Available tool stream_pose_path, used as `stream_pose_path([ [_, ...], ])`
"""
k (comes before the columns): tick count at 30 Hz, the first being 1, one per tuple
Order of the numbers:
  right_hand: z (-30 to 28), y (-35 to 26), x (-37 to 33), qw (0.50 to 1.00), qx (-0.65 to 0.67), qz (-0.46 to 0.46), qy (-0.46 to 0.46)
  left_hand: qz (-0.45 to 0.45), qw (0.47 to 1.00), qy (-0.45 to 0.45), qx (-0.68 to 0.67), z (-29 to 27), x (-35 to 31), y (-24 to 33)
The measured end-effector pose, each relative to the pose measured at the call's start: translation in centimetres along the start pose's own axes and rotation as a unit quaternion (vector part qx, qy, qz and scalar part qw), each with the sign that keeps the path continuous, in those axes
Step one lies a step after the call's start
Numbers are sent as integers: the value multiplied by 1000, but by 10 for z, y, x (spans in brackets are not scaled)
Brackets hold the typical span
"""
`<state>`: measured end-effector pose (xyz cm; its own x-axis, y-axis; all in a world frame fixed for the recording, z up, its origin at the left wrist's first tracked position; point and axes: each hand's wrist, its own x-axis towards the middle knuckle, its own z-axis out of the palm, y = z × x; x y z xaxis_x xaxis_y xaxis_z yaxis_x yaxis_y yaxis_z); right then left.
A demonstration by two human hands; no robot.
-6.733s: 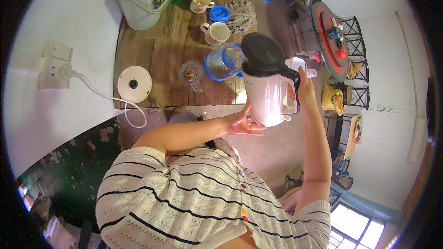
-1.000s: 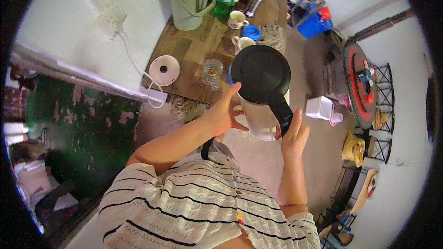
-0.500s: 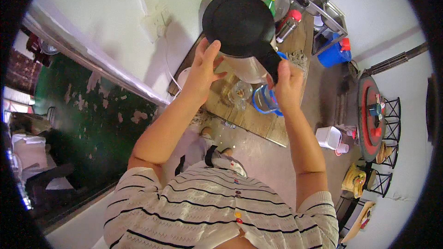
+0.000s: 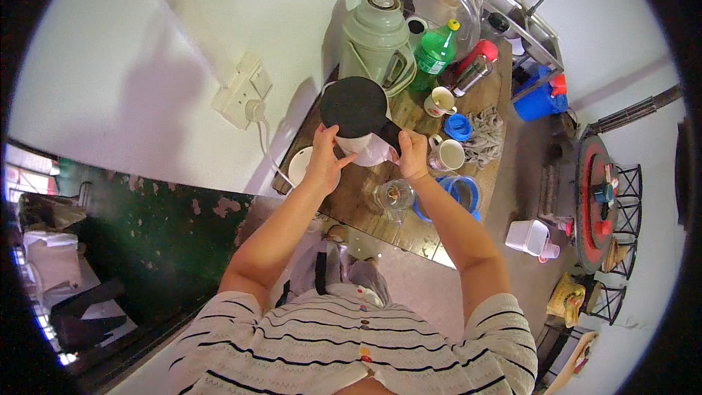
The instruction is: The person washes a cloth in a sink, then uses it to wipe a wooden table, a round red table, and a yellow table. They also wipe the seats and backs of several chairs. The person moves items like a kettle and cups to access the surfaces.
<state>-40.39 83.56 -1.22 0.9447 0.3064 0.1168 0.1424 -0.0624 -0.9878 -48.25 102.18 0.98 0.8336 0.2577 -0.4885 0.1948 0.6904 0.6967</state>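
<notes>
— Where is the white kettle (image 4: 357,121)?
— Just on the near side of the pale green flask (image 4: 375,40).
— How is it held?
— Left hand (image 4: 323,158) curled around it, right hand (image 4: 414,155) gripping its black handle (image 4: 393,139)

The kettle (image 4: 357,123) pairs a plain black lid (image 4: 355,104) and black handle (image 4: 389,136) with a whitish, pink-tinged body (image 4: 374,151). Beyond the kettle is a pale grey-green jug (image 4: 374,38); beyond and right of it, a bright green bottle (image 4: 435,57) with a yellow cap (image 4: 453,25). To the kettle's right come cream mugs (image 4: 439,102), a vivid blue cover (image 4: 458,127) and a grey-beige cloth (image 4: 485,137) — all on brown, streaky wood (image 4: 360,212). Nearer than the kettle — a cream shirt (image 4: 322,336), thinly striped black, with red and orange buttons (image 4: 364,352).
</notes>
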Motion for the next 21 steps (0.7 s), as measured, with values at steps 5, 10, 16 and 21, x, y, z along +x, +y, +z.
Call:
stream_pose_path([
  [5, 6, 44, 9, 998, -1, 48, 29, 10, 1000, -14, 19, -15, 33, -20],
  [10, 3, 52, 12, 989, 30, 138, 38, 26, 997, 4, 71, -13, 37, -28],
  [16, -29, 37, 6, 974, -57, 216, -26, 42, 990, 14, 135, 3, 42, -33],
  [21, -64, 36, -6, 952, -209, 169, -147, 36, 986, 15, 163, 14, 44, -48],
])
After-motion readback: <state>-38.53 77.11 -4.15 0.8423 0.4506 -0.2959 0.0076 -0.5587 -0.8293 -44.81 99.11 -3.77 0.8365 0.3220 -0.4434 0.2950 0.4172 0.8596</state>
